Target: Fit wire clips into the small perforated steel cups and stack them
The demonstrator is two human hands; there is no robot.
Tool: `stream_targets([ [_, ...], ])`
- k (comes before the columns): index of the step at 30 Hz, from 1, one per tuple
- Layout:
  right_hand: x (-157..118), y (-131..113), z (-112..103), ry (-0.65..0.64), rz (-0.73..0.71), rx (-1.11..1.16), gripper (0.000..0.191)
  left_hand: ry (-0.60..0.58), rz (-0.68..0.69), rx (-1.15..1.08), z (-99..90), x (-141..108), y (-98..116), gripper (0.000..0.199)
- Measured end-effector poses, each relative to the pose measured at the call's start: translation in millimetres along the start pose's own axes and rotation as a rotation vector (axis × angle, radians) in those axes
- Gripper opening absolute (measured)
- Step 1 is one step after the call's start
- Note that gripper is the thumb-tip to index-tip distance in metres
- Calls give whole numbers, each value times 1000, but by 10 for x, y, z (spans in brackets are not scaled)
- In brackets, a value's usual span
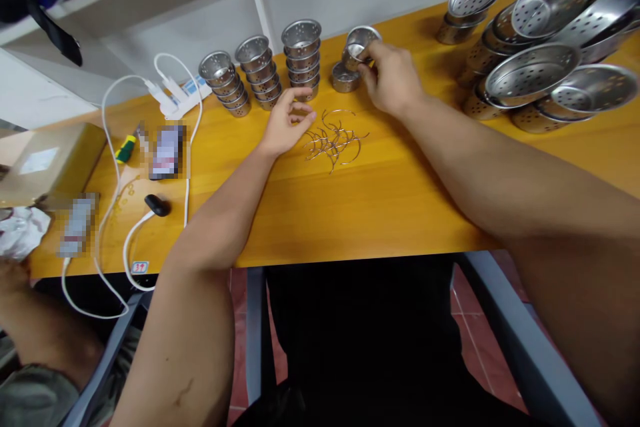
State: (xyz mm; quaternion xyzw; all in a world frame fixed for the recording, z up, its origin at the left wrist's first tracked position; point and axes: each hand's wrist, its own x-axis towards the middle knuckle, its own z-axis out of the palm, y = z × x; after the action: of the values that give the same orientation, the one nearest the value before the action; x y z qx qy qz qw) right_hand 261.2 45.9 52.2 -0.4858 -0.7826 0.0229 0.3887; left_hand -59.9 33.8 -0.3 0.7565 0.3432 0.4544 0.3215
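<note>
My right hand [393,77] pinches the rim of a small perforated metal cup [361,37], which tilts over another metal cup [345,79] on the table. Whether the two cups touch fully is hard to make out. My left hand [287,123] hovers palm inward with its fingers apart, holding nothing, in front of a stack of cups [303,57]. Two more stacks, one in the middle [256,67] and one farther left [224,83], stand beside it. Between my hands lies a loose pile of thin curved metal wires [336,140].
Larger perforated metal baskets [533,73] are nested at the right. On the left are a power strip [186,100], white cables, a phone [167,150], a green-yellow tool [126,148] and a cardboard box [55,163]. Another person's arm [35,327] is at lower left.
</note>
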Motion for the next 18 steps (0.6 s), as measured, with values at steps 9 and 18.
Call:
stream_targets([
  [9,5,109,163,-97,-20,62,49,-47,23,50,6,-8,-3,60],
  [18,43,-859,-497,-565,183,-389,44,-73,40,115,25,-58,115,43],
])
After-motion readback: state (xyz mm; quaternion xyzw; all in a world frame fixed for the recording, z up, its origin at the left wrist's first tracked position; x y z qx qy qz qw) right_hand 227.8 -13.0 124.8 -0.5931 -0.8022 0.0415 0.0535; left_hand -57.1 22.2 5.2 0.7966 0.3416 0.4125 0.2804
